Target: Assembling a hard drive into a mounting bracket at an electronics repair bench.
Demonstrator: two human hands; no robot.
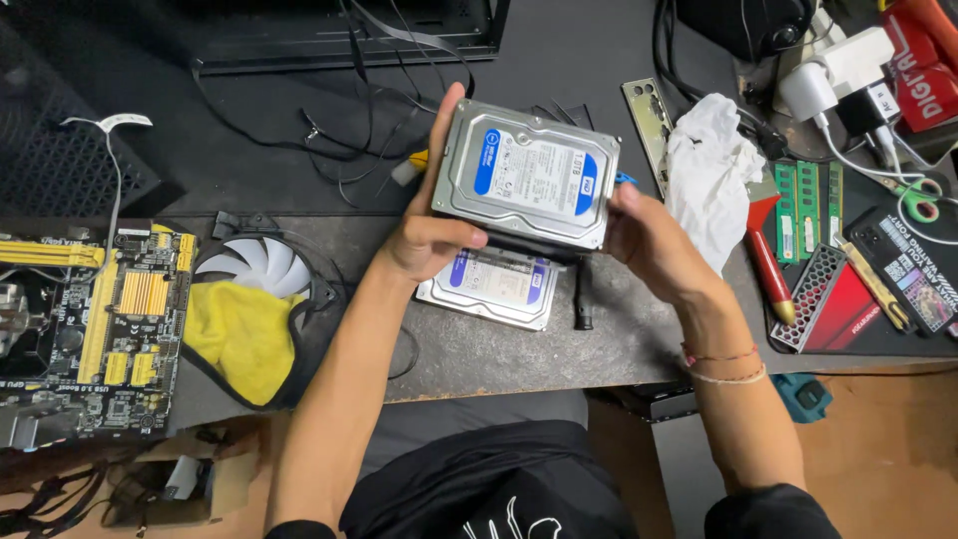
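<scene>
Hands (429, 235) around hard drive (527, 175)

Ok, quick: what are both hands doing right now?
Left hand: closed on the left edge of the hard drive, held above the desk.
Right hand: gripping the same drive's right edge.

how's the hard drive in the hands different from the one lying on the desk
The held hard drive is lifted off the desk, gripped at its ends by the left hand and right hand; the desk hard drive lies flat and untouched. The held hard drive shows its whole label side, while the desk hard drive is partly hidden behind it and the left hand. Both are silver metal boxes with white and blue labels facing up.
</scene>
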